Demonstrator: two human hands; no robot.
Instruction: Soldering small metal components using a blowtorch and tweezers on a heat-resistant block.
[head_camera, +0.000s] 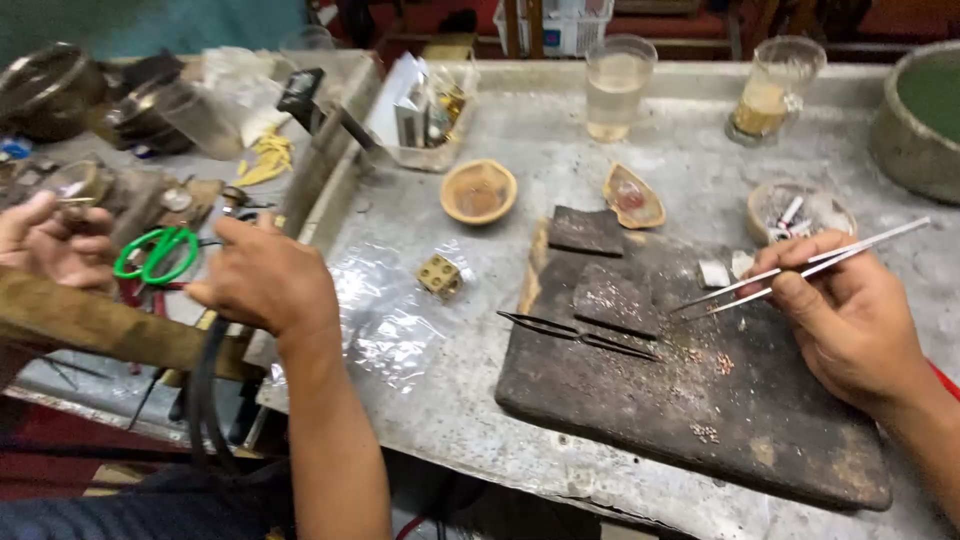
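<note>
Right hand (850, 320) pinches steel tweezers (800, 268), tips at dark slab (615, 298) | left hand (265, 280) curled at bench edge, grasp unclear | tiny beads (720, 362) scattered on charred block (760, 440), unplaced; black tweezers (575, 333) idle.

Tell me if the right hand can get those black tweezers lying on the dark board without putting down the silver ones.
Probably not cleanly. The right hand is pinching the silver tweezers, so its fingers are occupied. The black tweezers lie uncovered on the dark board, nothing blocking them.

Shiny metal tweezers (800, 268), rough charred matt block (700, 400), dull scuffed metal table (540, 130), glossy plastic bag (385, 310)
</note>
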